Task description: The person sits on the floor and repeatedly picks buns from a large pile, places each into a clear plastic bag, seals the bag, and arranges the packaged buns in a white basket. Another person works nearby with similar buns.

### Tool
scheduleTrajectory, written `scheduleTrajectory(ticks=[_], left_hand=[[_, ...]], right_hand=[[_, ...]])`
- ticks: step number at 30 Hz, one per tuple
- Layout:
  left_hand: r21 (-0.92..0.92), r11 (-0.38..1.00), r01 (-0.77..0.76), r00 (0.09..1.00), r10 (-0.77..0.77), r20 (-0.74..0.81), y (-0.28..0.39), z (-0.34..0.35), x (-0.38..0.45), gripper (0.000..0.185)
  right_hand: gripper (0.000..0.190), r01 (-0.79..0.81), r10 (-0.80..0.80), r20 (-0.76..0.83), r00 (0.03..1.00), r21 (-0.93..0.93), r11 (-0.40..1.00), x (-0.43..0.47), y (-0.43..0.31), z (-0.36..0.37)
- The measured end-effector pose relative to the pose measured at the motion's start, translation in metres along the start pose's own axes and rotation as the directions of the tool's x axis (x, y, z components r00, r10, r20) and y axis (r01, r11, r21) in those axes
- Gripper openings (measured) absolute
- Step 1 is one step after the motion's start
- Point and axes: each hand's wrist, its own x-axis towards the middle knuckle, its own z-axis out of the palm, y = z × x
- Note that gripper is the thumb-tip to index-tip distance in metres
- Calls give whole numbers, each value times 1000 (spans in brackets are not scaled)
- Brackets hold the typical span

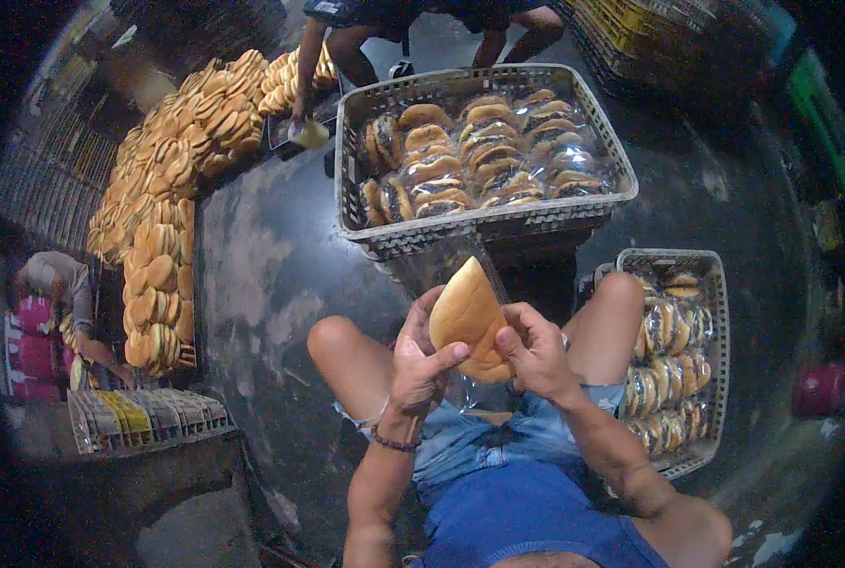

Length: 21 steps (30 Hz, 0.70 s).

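Observation:
A golden bread bun [468, 312], flat and pointed at its far end, is held between my two hands above my lap. My left hand [420, 355] grips its left side, thumb on top. On the right edge, my right hand [539, 351] pinches the bread with thumb and fingers. Clear plastic film [486, 397] shows beneath the bread near my lap; whether my fingers also hold it is hidden. Just beyond my hands stands a grey plastic crate [486, 213] with rows of plastic-wrapped buns [493, 153] that have a dark filling.
Another crate [720, 355] of wrapped buns stands beside my right knee. Loose buns [174, 149] are heaped along the left. Across the crate, a person's hand [300, 117] is over a dark tray [280, 135]. A second person [60, 284] bends by stacked crates [149, 419] at far left.

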Motion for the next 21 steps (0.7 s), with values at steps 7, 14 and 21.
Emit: scheduleTrajectory(ticks=[7,14,21], left_hand=[[-31,999,25,999,-26,-24,8,12,8,78],[16,991,136,987,-135,-83,11,6,16,82],[8,997,79,992,-79,100,10,17,20,87]], right_hand=[[35,108,-154,-203,967,-220,970,4,-6,-3],[35,66,-78,-148,986,-82,994,8,-10,-6],[27,122,-95,-185,978,141,982,25,-17,2]])
